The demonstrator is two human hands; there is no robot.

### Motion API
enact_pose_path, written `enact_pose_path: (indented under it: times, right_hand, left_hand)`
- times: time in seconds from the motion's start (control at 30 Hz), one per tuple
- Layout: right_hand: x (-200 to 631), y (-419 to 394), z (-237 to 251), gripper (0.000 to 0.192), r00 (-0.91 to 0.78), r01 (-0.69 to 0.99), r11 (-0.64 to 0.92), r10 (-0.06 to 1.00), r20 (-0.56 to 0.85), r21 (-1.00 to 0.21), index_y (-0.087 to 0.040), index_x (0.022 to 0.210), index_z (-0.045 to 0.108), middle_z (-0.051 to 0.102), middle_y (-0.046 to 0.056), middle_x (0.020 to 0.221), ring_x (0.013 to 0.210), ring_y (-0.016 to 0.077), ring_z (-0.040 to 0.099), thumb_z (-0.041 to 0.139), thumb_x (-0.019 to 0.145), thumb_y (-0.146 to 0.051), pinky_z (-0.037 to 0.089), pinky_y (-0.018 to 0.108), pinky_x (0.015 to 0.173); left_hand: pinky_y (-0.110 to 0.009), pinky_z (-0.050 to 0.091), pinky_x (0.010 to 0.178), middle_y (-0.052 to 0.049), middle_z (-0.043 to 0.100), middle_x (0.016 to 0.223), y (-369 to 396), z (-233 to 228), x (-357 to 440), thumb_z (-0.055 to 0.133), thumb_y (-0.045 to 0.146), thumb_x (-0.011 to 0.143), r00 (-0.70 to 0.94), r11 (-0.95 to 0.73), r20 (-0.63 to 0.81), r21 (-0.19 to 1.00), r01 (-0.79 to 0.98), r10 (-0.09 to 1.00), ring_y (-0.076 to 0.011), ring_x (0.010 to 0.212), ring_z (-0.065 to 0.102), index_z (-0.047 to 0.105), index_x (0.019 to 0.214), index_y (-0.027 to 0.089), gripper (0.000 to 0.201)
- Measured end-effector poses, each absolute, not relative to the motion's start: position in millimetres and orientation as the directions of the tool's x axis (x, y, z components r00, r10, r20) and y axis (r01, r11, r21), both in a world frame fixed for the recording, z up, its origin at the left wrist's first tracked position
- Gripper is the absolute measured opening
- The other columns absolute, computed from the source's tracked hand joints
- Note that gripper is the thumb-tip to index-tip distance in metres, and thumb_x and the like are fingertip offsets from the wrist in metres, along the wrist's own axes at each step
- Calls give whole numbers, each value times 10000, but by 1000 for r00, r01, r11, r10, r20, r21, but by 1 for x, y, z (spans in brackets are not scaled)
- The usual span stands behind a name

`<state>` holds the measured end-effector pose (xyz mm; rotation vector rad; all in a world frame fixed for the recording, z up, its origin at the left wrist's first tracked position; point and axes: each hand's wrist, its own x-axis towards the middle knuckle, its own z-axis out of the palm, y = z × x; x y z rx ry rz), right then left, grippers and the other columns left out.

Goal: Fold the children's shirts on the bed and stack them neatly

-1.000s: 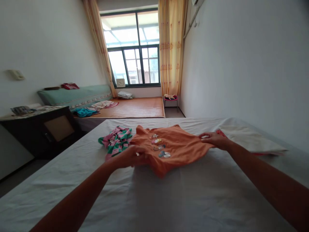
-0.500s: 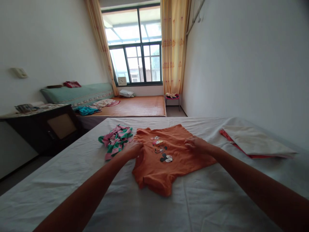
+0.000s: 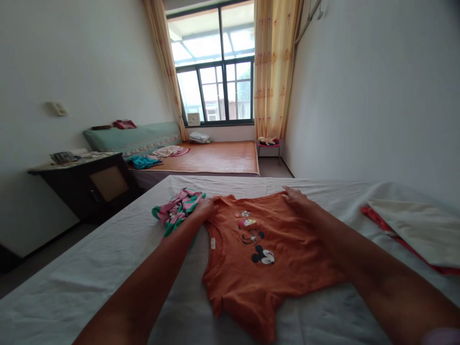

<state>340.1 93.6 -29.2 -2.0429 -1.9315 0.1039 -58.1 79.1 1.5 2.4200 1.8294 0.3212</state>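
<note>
The orange shirt lay lengthwise toward the person — left hand and right hand pressed flat, fingers released, on its far corners.

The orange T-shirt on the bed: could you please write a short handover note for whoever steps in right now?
Left hand: open, flat on the orange T-shirt at its far left corner.
Right hand: open, flat on the far right corner.
T-shirt: spread print-up on the white bed, neck nearest the camera, near sleeve rumpled.
Striped garment: bunched beside the left hand.
Done: shirt laid out.
Left: no fold made yet; striped garment untouched.
</note>
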Motion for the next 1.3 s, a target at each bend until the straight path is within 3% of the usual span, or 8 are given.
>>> enact_pose_path:
  times: [0.2, 0.43, 0.57, 0.73, 0.83, 1.0, 1.17, 1.3]
  right_hand:
    - [357, 109, -23, 236, 66, 943, 17, 969, 237, -332, -240, 981, 692, 718, 7, 991, 945, 168, 639, 548, 796, -219, 468, 249, 843]
    - [393, 90, 7, 377, 211, 952, -63, 843, 495, -298, -157, 1185, 585, 642, 139, 1133, 1062, 270, 580, 482, 840, -271, 432, 414, 942]
    - [383, 40, 4, 460, -116, 943, 236, 892, 437, -233, -159, 1294, 510, 582, 147, 1257, 1177, 274, 519, 470, 864, -316, 385, 452, 1018]
    - [380, -50, -16, 501, -509, 804, 522, 852, 125, -284, -261, 1336, 501, 529, 63, 1357, 1273, 244, 449, 467, 882, -471, 355, 421, 1069]
    - [399, -95, -16, 572, -476, 821, 463, 878, 46, -335, -261, 1364, 477, 448, 68, 1429, 1335, 273, 366, 491, 858, -526, 296, 459, 1104]
    - [422, -146, 0, 560, -529, 755, 450, 848, -39, -477, -265, 1328, 524, 452, 72, 1425, 1298, 279, 419, 606, 791, -403, 340, 416, 1082]
    - [418, -162, -4, 502, -493, 784, 486, 865, 89, -387, -249, 1203, 632, 583, 72, 1291, 1210, 241, 511, 510, 731, -129, 385, 407, 1041]
    - [418, -165, 0, 327, -404, 807, 435, 900, 163, -399, -267, 1002, 721, 696, 52, 1081, 1016, 228, 625, 468, 810, -190, 466, 379, 925]
  left_hand:
    - [-241, 470, 862, -21, 725, 991, 108, 4, -42, 509, 105, 737, 289, -317, 138, 295, 901, 947, -191, 957, 643, 704, 1063, 191, 390]
    - [-375, 348, 1065, -77, 618, 1236, 123, 24, 5, 510, 157, 813, 217, -431, 489, 382, 817, 845, -228, 1200, 507, 622, 1189, 172, 392]
    - [-333, 420, 993, -66, 667, 1144, 88, 24, 9, 497, 141, 811, 529, -624, 332, 436, 648, 781, -205, 1094, 581, 677, 1092, 172, 335]
    - [-271, 424, 975, -43, 667, 1147, 5, 24, -33, 496, 112, 816, 880, -757, 85, 553, 349, 467, -172, 1084, 595, 711, 1021, 213, 314]
    - [-298, 364, 1047, -60, 573, 1297, -34, 28, -68, 536, 146, 830, 912, -757, 23, 568, 324, 409, -204, 1223, 504, 697, 1059, 231, 293]
    - [-339, 339, 1074, -94, 477, 1386, -64, 27, -97, 591, 154, 794, 927, -771, 13, 560, 304, 375, -223, 1317, 392, 570, 1247, 221, 458]
    - [-295, 397, 993, -72, 630, 1140, -81, 21, -73, 628, 168, 756, 854, -798, 111, 434, 419, 509, -202, 1105, 547, 683, 1026, 213, 280]
    - [-284, 429, 918, -66, 674, 966, -85, 25, -59, 622, 196, 758, 847, -808, 167, 435, 397, 505, -190, 970, 583, 707, 873, 191, 143]
